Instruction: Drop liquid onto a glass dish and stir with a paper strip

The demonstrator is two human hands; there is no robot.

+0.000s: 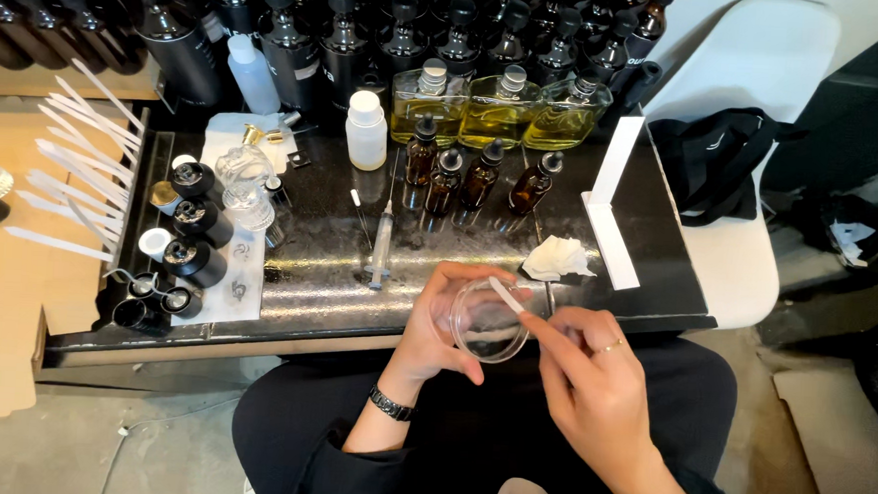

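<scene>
My left hand [435, 329] holds a small clear glass beaker [485, 322] tilted toward me, just over the near edge of the black tray [659, 244]. My right hand [592, 385] pinches a thin white paper strip [507, 295] whose tip reaches into the beaker's mouth. A black-strapped watch sits on my left wrist and a thin ring on a right finger. Both hands hover above my lap in dark clothing.
On the tray lie a syringe [382, 244], a crumpled white tissue [557, 257], several small amber dropper bottles [480, 179], three flasks of yellow liquid [501, 108] and a white bottle [366, 130]. Black caps and paper strips [72, 173] lie left. A white chair with a black bag [719, 156] stands right.
</scene>
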